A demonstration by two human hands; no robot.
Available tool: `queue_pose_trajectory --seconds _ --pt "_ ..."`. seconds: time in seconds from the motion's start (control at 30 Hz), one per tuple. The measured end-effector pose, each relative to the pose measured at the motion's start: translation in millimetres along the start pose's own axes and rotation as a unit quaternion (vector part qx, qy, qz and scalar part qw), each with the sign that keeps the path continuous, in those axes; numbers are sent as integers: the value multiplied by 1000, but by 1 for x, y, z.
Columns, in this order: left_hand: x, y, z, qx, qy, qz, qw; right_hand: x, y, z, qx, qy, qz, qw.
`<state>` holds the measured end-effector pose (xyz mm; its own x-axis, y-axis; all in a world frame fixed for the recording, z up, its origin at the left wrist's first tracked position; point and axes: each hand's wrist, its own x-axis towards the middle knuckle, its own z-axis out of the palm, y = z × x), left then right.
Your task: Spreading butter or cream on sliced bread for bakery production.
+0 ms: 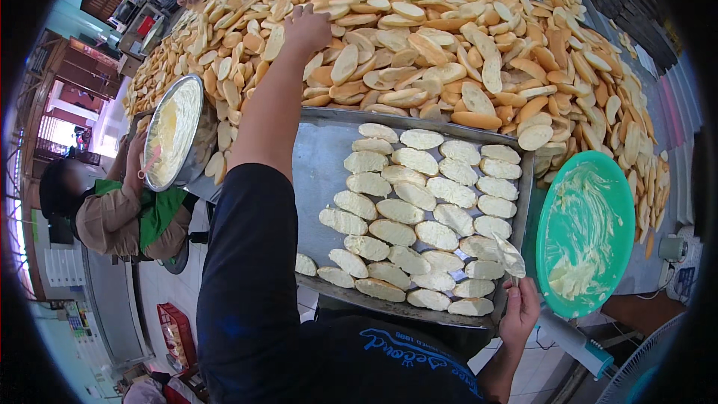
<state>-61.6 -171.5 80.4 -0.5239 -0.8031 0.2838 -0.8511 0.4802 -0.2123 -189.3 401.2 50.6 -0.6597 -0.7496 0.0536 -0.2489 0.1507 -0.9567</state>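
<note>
Across the worktop (636,278), oval bread slices (426,49) lie heaped beyond a metal tray (318,172). The left hand (307,28) is at the far heap, fingers bent — I cannot tell whether gripping. Near right, the right hand (521,308) closes round a cream-smeared spatula (510,256).

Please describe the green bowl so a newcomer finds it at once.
Start at the big heap of bread slices. In front lies a metal tray; the green bowl is just right of it. Both it and the silver bowl at left hold pale spread, but only this one is green.
</note>
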Motion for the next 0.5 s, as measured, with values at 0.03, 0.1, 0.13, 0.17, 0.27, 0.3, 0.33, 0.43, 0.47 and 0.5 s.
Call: queue_pose_trajectory --seconds 0.03,0.1,0.13,0.17,0.27,0.3,0.33,0.43,0.47,0.5 --pt "-1 0 6 -1 -3 0 1000 1 2 -2 -12 0 6 1000" --pt "-4 -7 13 7 34 32 999 4 3 -1 -12 -1 4 1000" --pt "-6 -11 16 8 32 31 999 6 3 0 -13 -1 0 1000" --pt "-10 -13 17 -1 78 46 996 7 3 0 -13 -3 2 1000" --pt "-10 -21 13 -64 148 64 985 13 1 1 -30 -21 7 999" --pt "-8 -24 11 -118 173 67 975 14 0 2 -23 -23 9 999" --pt "-4 -28 14 -117 172 66 976 15 -1 3 -17 -24 10 1000" --pt "10 -38 18 -170 207 36 963 17 -3 3 -15 -26 3 1000" --pt "14 -38 19 -151 199 39 967 17 -3 3 -15 -25 2 1000" --pt "18 -38 19 -133 192 42 971 16 -3 3 -17 -22 4 1000"
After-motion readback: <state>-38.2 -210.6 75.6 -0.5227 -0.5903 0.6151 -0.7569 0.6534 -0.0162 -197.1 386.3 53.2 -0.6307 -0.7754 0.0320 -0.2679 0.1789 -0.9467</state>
